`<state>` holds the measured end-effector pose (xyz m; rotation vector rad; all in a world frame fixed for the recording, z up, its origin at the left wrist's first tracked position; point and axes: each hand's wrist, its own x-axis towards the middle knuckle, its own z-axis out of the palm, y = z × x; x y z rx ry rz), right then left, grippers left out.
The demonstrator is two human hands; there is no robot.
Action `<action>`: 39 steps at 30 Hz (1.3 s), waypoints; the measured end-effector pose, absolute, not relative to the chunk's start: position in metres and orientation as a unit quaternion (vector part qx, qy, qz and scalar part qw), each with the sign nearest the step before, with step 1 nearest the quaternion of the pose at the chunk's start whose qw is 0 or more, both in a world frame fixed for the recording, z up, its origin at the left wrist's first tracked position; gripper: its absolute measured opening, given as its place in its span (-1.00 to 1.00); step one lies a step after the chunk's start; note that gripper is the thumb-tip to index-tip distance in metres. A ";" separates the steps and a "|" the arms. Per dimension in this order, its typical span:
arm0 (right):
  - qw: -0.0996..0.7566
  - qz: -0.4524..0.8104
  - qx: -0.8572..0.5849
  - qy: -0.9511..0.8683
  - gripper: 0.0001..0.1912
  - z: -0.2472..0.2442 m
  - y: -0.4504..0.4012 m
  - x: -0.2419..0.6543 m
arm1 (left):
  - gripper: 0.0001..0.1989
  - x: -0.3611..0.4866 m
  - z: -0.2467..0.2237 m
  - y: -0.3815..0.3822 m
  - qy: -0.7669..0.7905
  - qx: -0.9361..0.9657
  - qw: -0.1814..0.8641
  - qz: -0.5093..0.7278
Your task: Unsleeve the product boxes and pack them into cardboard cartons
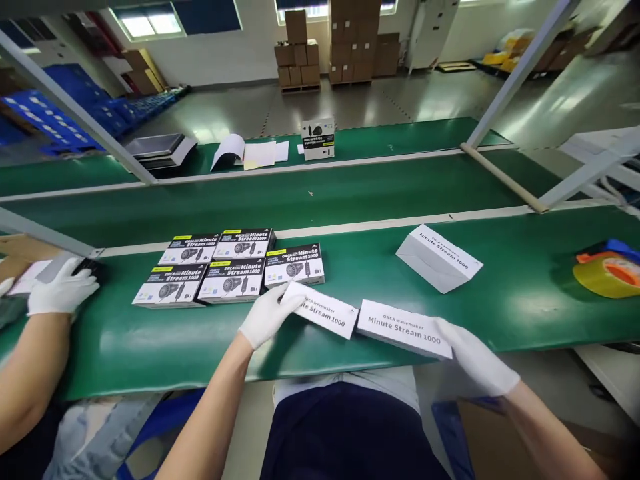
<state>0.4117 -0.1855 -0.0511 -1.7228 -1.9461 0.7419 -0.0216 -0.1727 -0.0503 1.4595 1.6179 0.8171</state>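
Note:
My left hand [270, 315], in a white glove, grips the left end of a white box [327, 313] printed "Minute Stream 1000". In my right hand [475, 353], also gloved, is the right end of a second white box [400, 327] with the same print. The two boxes lie almost end to end near the table's front edge, tilted slightly down to the right. Just left of them, several printed boxes [233, 277] with a pump picture sit in two rows. Another white carton [440, 260] rests at an angle behind my right hand.
Yellow tape rolls [607, 273] lie at the far right of the green table [300, 360]. A co-worker's gloved hand [63, 290] works at the left. Behind are papers [260, 153], an upright box [319, 139] and slanted metal posts [520, 73].

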 end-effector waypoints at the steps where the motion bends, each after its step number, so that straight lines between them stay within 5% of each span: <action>1: 0.227 0.213 -0.646 -0.696 -0.47 -0.050 -0.185 0.414 | -0.45 -0.013 -0.050 -0.160 0.630 0.561 0.428 0.324; 5: 0.239 0.120 -0.588 -0.763 -0.23 -0.057 -0.202 0.414 | -0.38 0.003 -0.054 -0.137 0.567 0.479 0.582 0.331; 10: 0.232 0.048 -0.634 -0.736 -0.33 -0.068 -0.210 0.413 | -0.45 0.015 -0.053 -0.135 0.532 0.462 0.625 0.336; 16: 0.288 0.006 -0.643 -0.710 -0.46 -0.051 -0.161 0.392 | -0.26 0.100 -0.056 -0.108 0.523 0.491 0.609 0.339; 20: 0.336 -0.010 -0.608 -0.720 -0.47 -0.038 -0.142 0.375 | -0.33 0.165 -0.060 -0.075 0.511 0.572 0.535 0.354; 24: 0.277 -0.067 -0.581 -0.762 -0.53 -0.029 -0.133 0.379 | -0.41 0.213 -0.060 -0.050 0.504 0.630 0.473 0.353; 27: 0.260 -0.104 -0.580 -0.765 -0.62 -0.029 -0.119 0.399 | -0.27 0.221 -0.049 -0.036 0.497 0.647 0.475 0.329; 30: 0.266 -0.121 -0.565 -0.772 -0.60 -0.030 -0.111 0.417 | -0.08 0.174 -0.027 -0.027 0.484 0.727 0.389 0.294; 34: 0.325 -0.119 -0.547 -0.762 -0.53 -0.028 -0.134 0.419 | 0.24 0.048 -0.014 -0.042 0.568 0.799 0.137 0.143; 39: 0.346 -0.033 -0.457 -0.819 -0.40 -0.043 -0.171 0.364 | 0.36 -0.023 -0.031 -0.068 0.623 0.779 0.065 -0.025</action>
